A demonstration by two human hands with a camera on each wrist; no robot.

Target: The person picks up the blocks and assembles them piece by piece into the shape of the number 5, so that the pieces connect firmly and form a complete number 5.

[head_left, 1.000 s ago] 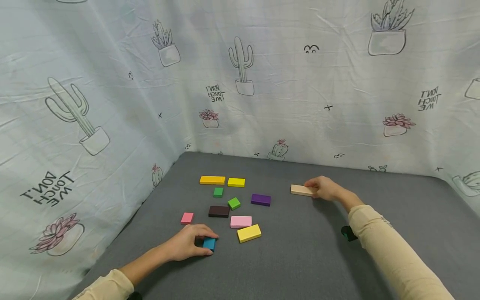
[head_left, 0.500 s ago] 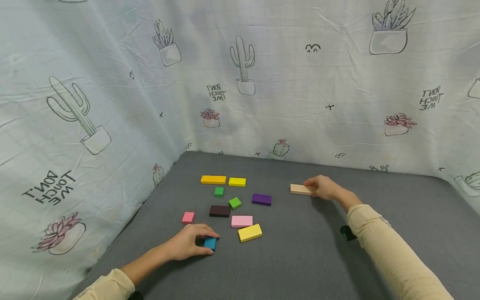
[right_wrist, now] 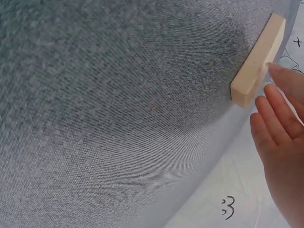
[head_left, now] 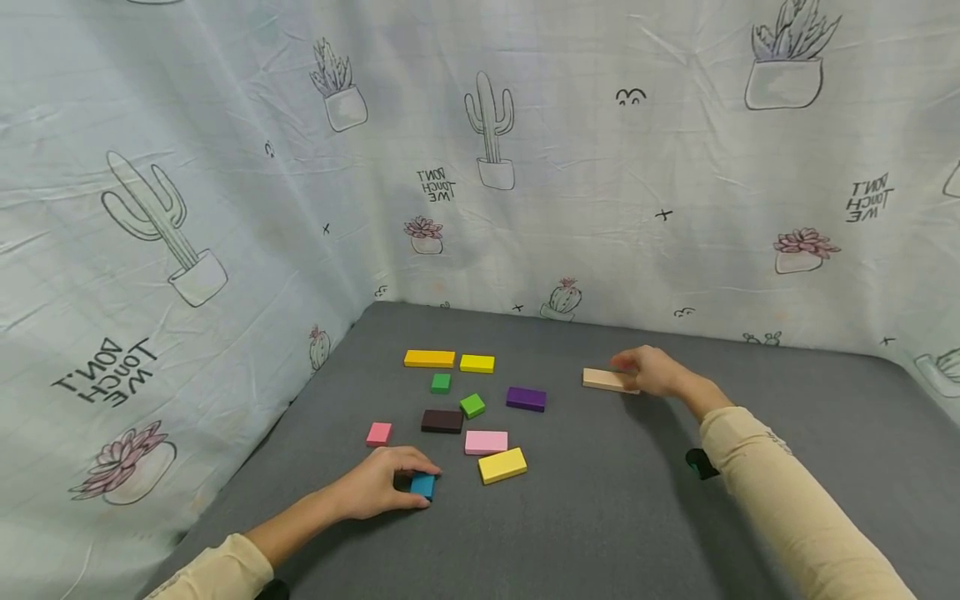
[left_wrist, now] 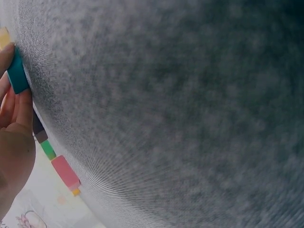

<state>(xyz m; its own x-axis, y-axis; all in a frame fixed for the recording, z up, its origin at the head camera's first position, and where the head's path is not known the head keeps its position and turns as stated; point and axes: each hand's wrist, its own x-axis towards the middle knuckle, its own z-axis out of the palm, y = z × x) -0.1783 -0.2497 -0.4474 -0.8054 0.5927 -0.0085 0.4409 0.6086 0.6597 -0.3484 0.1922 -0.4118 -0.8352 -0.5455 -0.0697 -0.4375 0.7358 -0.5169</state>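
Note:
Near the front left, my left hand pinches a small blue block between thumb and fingers. The left wrist view shows the same blue block at the left edge with fingertips on it. Farther back on the right, a long pale wooden block lies flat on the grey cloth. My right hand hovers at its right end with loosely bent fingers. From the right wrist, the wooden block shows nearly whole, with one fingertip close by its side and the other fingers apart from it.
Left of centre lie several coloured blocks: orange, two yellow, two green, purple, dark brown, pink and coral. The nearer yellow block is close to the blue one. A printed curtain borders the table.
My right hand has let go of the wooden block and lifted slightly, uncovering its right end. The left hand keeps its hold on the blue block, and the view has shifted a little.

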